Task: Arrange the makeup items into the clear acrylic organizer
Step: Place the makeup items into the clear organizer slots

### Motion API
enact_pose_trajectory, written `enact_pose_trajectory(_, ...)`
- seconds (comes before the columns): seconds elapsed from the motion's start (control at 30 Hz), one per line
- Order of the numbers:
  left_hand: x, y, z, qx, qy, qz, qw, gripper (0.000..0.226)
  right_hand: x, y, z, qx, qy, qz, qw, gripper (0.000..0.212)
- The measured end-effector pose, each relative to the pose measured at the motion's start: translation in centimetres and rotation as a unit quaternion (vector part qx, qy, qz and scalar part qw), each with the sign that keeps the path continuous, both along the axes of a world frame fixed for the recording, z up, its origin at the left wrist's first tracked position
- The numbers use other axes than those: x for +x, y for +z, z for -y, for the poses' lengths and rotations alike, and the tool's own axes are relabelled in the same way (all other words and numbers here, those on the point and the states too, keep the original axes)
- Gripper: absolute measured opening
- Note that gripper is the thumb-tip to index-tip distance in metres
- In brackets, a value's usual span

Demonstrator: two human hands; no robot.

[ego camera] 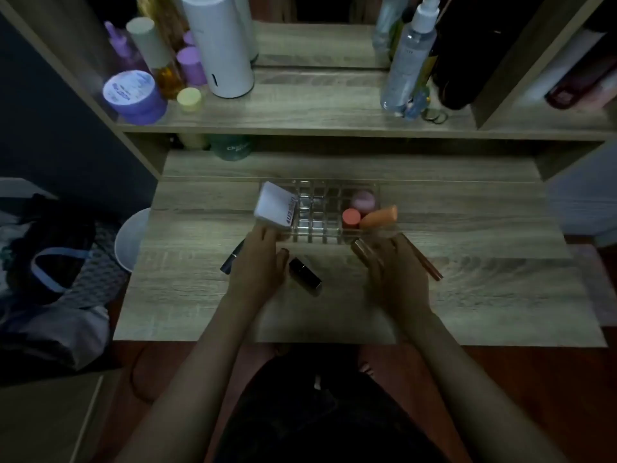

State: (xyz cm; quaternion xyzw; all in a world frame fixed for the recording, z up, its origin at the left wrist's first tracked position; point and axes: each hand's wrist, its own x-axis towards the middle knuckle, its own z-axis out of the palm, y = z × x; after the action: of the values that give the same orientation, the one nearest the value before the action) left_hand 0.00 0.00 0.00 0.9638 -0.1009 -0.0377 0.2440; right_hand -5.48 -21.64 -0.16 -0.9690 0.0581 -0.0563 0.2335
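The clear acrylic organizer [317, 225] sits mid-table, its grid of small cells mostly bare. My left hand [258, 262] grips a white square compact [275, 208], tilted over the organizer's left end. My right hand [395, 272] holds a bronze tube [365, 253] by the organizer's front right corner. Inside the right side stand a coral round cap [351, 217], a pink round jar [364, 200] and an orange sponge [379, 217]. On the table lie a black lipstick [304, 273], a dark mascara tube [232, 259] and a thin brown pencil [425, 262].
The wooden table [484, 295] carries a shelf behind with a purple jar [133, 95], a white cylinder [220, 48] and a clear spray bottle [409, 58]. A white bin [132, 238] and a pile of bags [50, 262] stand to the left.
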Motion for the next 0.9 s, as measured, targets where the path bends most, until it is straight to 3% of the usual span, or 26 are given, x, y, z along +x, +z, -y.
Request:
enact_pose_trajectory(0.13,-0.2,-0.9,-0.3,0.002,0.036,-0.039,0.999,0.031,-1.4,-1.4,0.5,-0.021,-0.053,-0.106,0.993,0.036)
enact_pose_trajectory(0.33,0.1,-1.2,-0.3,0.009,0.020,-0.066,0.998,0.037,-1.1,-1.8,1.0,0.003,-0.079,-0.118,0.990,0.031)
enact_pose_trajectory(0.6,1.0,0.2,-0.7,-0.067,0.031,-0.060,0.995,0.019,0.4,2.0,1.1,0.077,-0.020,0.014,0.997,0.029)
enact_pose_trajectory(0.77,4.1,3.9,0.5,-0.158,0.018,0.008,0.987,0.022,4.8,5.9,-0.5,0.196,-0.076,0.106,0.972,0.022)
enact_pose_trajectory(0.9,7.5,5.9,1.9,-0.190,0.018,0.075,0.979,0.022,8.8,7.2,-1.8,0.152,-0.038,0.132,0.979,0.019)
